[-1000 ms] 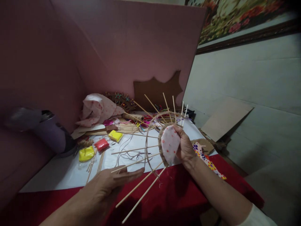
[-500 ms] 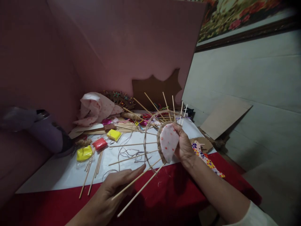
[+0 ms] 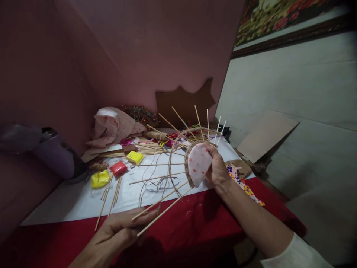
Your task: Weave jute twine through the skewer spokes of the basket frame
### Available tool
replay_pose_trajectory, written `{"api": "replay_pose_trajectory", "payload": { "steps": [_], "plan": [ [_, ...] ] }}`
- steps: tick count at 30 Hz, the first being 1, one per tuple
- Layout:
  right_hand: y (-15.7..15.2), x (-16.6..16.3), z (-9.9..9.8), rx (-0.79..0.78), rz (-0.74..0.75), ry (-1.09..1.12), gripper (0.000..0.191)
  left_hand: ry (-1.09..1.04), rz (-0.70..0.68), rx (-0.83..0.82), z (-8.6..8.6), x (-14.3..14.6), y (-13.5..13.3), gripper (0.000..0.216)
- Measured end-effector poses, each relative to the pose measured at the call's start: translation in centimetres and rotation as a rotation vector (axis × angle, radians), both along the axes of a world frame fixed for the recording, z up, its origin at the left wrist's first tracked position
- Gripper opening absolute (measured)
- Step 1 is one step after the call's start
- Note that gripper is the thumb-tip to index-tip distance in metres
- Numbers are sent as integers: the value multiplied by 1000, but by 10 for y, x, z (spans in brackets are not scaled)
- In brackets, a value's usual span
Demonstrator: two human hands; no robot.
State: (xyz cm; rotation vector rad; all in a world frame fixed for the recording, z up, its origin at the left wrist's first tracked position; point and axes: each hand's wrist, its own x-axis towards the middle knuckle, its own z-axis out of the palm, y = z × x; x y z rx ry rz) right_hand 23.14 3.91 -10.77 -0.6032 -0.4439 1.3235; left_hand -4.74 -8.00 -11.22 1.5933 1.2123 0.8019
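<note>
My right hand (image 3: 218, 169) grips a small round woven base covered with white dotted fabric (image 3: 198, 163), held upright above the table. Several thin wooden sticks (image 3: 164, 175) radiate from it, and a cane strand (image 3: 170, 163) curves around them. My left hand (image 3: 122, 230) is low at the front over the red cloth (image 3: 200, 227), its fingers curled at the ends of the two lowest sticks (image 3: 156, 214); whether it pinches a thin strand is unclear.
White paper (image 3: 83, 197) on the table carries yellow (image 3: 100, 179) and red (image 3: 119, 168) packets, loose sticks (image 3: 111, 195), thread and a heap of dotted fabric (image 3: 114, 126). A purple bottle (image 3: 52, 152) lies at the left. Pink boards (image 3: 145, 56) wall the back; cardboard (image 3: 264, 136) leans at the right.
My left hand drew back toward me and curled its fingers at the lower stick ends. My right hand lifted the woven piece slightly and moved it left.
</note>
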Motion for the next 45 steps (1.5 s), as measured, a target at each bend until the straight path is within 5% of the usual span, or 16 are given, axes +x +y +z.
{"api": "replay_pose_trajectory", "payload": {
  "steps": [6,11,19,30,45],
  "plan": [
    [2,0,1,58,-95,-29,15,297,101,462,0,-2,-2,25],
    [4,2,0,75,-131,-63,17,611,-17,945,-1,-1,-1,34],
    [0,-1,1,122,-163,-99,14,868,54,1235,0,17,-9,26],
    [-5,-7,5,129,-228,-80,20,459,-62,988,-12,61,-4,34],
    [-3,-9,1,106,-225,-88,15,278,-49,841,-22,72,-5,41]
  ]
}}
